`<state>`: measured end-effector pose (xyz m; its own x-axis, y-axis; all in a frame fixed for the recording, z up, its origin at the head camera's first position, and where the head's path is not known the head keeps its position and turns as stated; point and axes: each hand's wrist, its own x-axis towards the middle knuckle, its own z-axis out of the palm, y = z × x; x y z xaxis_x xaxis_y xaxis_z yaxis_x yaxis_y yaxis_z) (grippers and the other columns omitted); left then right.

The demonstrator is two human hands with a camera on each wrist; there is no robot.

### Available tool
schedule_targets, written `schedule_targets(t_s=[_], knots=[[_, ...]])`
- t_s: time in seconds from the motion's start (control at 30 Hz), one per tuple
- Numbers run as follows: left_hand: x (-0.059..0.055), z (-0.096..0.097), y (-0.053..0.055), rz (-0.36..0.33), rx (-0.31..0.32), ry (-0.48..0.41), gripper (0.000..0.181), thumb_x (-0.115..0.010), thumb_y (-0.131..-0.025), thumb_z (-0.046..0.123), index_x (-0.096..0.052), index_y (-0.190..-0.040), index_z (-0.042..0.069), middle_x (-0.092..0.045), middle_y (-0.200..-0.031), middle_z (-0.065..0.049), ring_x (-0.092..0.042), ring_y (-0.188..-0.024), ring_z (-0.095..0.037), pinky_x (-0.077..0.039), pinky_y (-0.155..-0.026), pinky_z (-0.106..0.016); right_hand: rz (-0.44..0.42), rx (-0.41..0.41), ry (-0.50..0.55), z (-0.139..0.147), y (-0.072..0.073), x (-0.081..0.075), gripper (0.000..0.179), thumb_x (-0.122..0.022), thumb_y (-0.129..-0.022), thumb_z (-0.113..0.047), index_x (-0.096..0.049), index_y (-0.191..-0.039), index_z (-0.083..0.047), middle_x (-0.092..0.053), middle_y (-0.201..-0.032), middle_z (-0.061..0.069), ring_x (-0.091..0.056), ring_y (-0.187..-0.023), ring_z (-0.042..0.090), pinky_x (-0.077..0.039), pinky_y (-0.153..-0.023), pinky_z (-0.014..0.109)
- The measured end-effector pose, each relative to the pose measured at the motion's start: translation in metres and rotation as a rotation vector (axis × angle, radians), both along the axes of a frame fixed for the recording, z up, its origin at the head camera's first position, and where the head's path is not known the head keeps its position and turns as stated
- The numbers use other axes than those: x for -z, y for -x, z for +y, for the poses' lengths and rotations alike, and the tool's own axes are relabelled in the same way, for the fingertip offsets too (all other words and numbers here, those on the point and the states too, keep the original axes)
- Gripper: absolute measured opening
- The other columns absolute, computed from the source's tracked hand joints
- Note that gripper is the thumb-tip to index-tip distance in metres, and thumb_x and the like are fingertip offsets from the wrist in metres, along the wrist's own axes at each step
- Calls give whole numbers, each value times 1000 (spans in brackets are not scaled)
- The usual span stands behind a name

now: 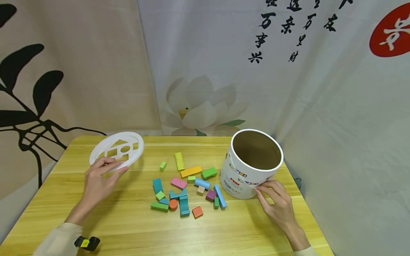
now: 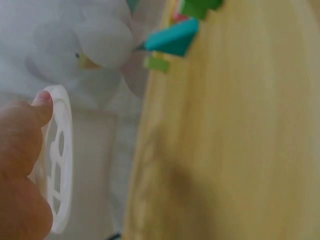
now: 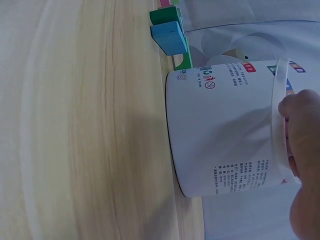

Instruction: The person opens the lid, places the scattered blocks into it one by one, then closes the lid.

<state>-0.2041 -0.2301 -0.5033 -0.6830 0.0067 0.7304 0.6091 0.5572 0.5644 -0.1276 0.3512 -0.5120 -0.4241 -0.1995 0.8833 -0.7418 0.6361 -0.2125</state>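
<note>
My left hand [image 1: 100, 177] pinches the near edge of a round white lid [image 1: 139, 155] with shape-cut holes, holding it tilted above the table's left side. In the left wrist view, the thumb [image 2: 43, 102] presses on the lid's rim. On the right stands a white printed bucket [image 1: 235, 177], upright, its open top showing a brown inside. Its thin white handle [image 3: 278, 130] hangs down the near side, and my right hand [image 1: 278, 204] grips that strip between thumb and fingers. Coloured blocks [image 1: 184, 206] lie scattered between both hands.
The wooden table [image 1: 137, 234] ends at a cloth backdrop [image 1: 205, 53] behind it and a light cloth on the right. Among the blocks are an orange bar [image 1: 191, 172], an orange-red disc [image 1: 173, 204] and a blue cylinder [image 1: 202, 184]; several lie close beside the bucket.
</note>
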Motion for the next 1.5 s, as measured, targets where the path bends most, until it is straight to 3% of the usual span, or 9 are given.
schedule_targets(t_s=[0.27, 0.5, 0.63, 0.9, 1.13, 1.23, 1.37, 1.5], knots=[[29, -24, -10, -32, -41, 56, 38, -96, -65, -18, -86, -100, -9, -75, -96, -23, -52, -110, 19, -39, -109, -1, 54, -6, 27, -7, -4, -15, 22, -80, -100, -10, -82, -86, 7, -76, -87, 20, -67, -85, 36, -55, -104, 20], [43, -34, -18, -97, -86, 105, 38, -96, -68, -17, -86, -103, -8, -76, -98, -19, -50, -106, 21, -40, -90, 0, 262, 25, 112, -17, -2, -49, 27, -73, -93, -7, -72, -73, 10, -66, -75, 24, -59, -74, 36, -51, -85, 25], [49, -38, -20, -111, -93, 120, 39, -97, -69, -16, -87, -105, -7, -76, -99, -17, -49, -104, 21, -41, -84, -3, 352, 56, 129, -17, 6, -65, 33, -73, -95, -16, -67, -75, 11, -63, -77, 27, -55, -76, 42, -49, -89, 27], [56, -43, -18, -122, -102, 167, 38, -99, -71, -10, -88, -107, -3, -77, -101, -15, -48, -105, 21, -43, -82, -5, 280, -15, -37, -8, 27, -83, 39, -69, -103, -24, -77, -95, 13, -75, -94, 32, -65, -90, 51, -52, -106, 37], [55, -54, -10, -162, -125, 242, 37, -100, -74, -4, -87, -109, -4, -77, -100, -15, -49, -100, 15, -42, -82, -10, 192, -54, -153, -1, 39, -80, 41, -65, -107, -27, -79, -96, 9, -78, -94, 25, -69, -87, 45, -51, -93, 47], [56, -61, -7, -194, -152, 272, 35, -100, -77, 0, -87, -109, -4, -77, -100, -15, -54, -97, 8, -43, -83, -14, 175, -65, -183, 0, 43, -77, 42, -63, -109, -29, -79, -94, 7, -78, -92, 21, -69, -84, 42, -51, -87, 49], [58, -70, -5, -220, -172, 304, 33, -99, -79, 1, -87, -109, -4, -78, -100, -17, -69, -93, -21, -45, -84, -18, 168, -73, -210, 0, 48, -77, 45, -63, -111, -32, -79, -90, 4, -76, -88, 17, -68, -81, 38, -50, -83, 48], [57, -77, -4, -251, -171, 335, 29, -98, -81, 1, -87, -108, -4, -78, -101, -20, -71, -92, -45, -43, -82, -16, 167, -81, -233, 0, 52, -77, 47, -63, -112, -35, -77, -85, 1, -75, -84, 13, -67, -77, 34, -50, -79, 46]])
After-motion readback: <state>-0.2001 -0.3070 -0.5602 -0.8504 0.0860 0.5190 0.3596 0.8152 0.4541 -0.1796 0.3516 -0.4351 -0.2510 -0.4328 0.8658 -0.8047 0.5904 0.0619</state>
